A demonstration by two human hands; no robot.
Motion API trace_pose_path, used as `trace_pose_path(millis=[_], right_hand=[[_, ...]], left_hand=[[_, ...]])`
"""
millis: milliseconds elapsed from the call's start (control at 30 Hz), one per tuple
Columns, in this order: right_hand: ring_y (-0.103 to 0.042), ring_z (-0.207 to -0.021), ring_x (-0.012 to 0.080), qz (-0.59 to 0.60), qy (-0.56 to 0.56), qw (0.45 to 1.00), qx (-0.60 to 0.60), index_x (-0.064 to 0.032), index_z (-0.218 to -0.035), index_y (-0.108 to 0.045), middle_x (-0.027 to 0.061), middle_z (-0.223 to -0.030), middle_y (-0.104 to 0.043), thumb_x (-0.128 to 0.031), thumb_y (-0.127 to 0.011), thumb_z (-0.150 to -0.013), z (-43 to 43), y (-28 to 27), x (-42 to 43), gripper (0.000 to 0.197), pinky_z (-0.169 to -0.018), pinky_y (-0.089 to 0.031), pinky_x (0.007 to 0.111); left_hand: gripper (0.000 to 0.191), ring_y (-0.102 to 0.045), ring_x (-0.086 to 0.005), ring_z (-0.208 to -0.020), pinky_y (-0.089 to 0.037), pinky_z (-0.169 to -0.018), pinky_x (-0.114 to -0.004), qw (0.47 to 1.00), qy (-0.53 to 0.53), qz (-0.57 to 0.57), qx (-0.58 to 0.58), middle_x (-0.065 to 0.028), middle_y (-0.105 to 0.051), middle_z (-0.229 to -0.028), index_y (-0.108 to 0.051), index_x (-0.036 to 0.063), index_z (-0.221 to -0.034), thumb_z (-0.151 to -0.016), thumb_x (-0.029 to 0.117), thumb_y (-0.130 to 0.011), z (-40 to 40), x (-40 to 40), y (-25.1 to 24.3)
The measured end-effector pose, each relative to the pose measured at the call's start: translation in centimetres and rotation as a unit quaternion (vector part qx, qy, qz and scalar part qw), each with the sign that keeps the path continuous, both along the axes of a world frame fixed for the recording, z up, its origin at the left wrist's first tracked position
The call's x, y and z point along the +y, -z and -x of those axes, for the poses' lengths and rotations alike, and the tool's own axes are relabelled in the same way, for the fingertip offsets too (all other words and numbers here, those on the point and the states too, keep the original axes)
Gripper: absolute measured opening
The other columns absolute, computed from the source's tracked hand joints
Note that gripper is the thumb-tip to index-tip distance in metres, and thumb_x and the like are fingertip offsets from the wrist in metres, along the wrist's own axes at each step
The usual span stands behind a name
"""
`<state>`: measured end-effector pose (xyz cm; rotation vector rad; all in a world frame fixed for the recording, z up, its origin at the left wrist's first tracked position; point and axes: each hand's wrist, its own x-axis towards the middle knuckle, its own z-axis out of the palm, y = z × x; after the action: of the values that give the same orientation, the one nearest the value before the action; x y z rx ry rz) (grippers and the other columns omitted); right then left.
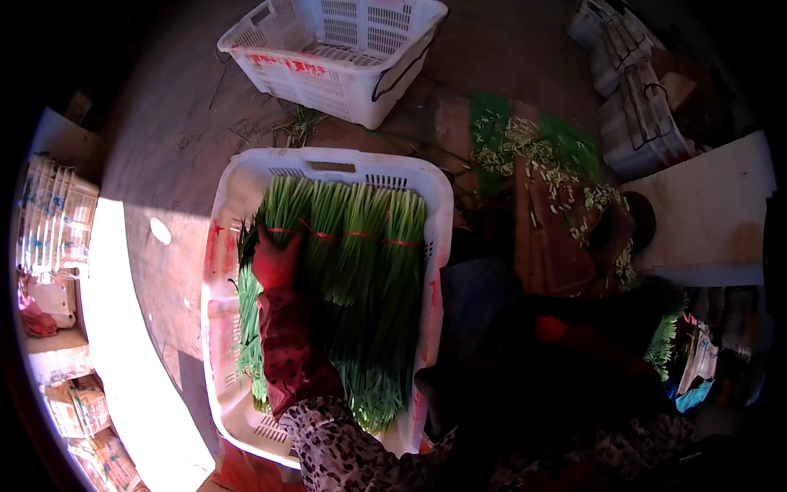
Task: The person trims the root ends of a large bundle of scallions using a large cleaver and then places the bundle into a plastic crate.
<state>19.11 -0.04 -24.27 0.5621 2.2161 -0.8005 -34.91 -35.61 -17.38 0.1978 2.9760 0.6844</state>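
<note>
Bunches of long green leaves with pale cut ends, which look like garlic chives (369, 270), lie side by side in a white plastic crate (439, 203). Red bands (403, 243) tie them near the cut ends. My left hand (275, 261), in a red glove, is around the leftmost bunch (284, 203) just below its band, with thumb and forefinger spread across it. Under the left forearm, more leaves show along the crate's left side. In deep shadow right of the crate, a dim red patch appears to be my right hand (551, 329); its fingers cannot be made out.
Another white crate (344, 92) with wire handles stands beyond. Pale cut stalk ends (522, 138) litter green and brown sheets at right. A white board (707, 209) and white boxes (642, 117) stand at far right. Stacked crates (58, 215) are at left, beside a glaring sunlit strip (135, 344).
</note>
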Motion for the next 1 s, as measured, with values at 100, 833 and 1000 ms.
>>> trace_pose_path(millis=[100, 833, 1000], right_hand=[[-0.065, -0.088, 0.0384, 0.013, 0.015, 0.996, -0.085, -0.0034, -0.106, -0.065, 0.0219, -0.095, -0.067, -0.029, -0.061, -0.082, 3.7, -2.0, -2.0, 0.035, -0.076, -0.051, 0.047], [-0.063, -0.080, 0.0381, -0.043, 0.179, 0.964, 0.190, -0.0079, -0.087, -0.068, 0.0171, -0.083, -0.066, -0.036, -0.062, -0.080, 4.3, 0.7, -6.3, 0.029, -0.070, -0.051, 0.049], [-0.063, -0.086, 0.0373, -0.031, 0.185, 0.960, 0.208, -0.0080, -0.096, -0.067, 0.0161, -0.088, -0.067, -0.031, -0.061, -0.084, 1.6, -6.5, -6.9, 0.027, -0.072, -0.051, 0.047]], left_hand=[[0.100, -0.059, -0.0424, -0.105, -0.047, -0.087, -0.049, 0.995, -0.023, 0.048, -0.083, -0.0265, -0.060, -0.116, -0.046, -0.0013, -0.133, -0.065, 0.069, -0.067, -0.3, -1.9, -0.2], [0.074, -0.060, -0.0413, -0.103, -0.048, -0.086, -0.047, 0.941, 0.274, 0.060, 0.190, -0.0264, -0.061, -0.114, -0.048, -0.0014, -0.132, -0.084, 0.054, -0.060, -8.9, 13.0, -0.2], [0.070, -0.061, -0.0398, -0.102, -0.049, -0.086, -0.045, 0.933, 0.298, 0.067, 0.189, -0.0252, -0.063, -0.112, -0.049, -0.0005, -0.132, -0.087, 0.052, -0.058, -11.9, 15.7, -1.2]])
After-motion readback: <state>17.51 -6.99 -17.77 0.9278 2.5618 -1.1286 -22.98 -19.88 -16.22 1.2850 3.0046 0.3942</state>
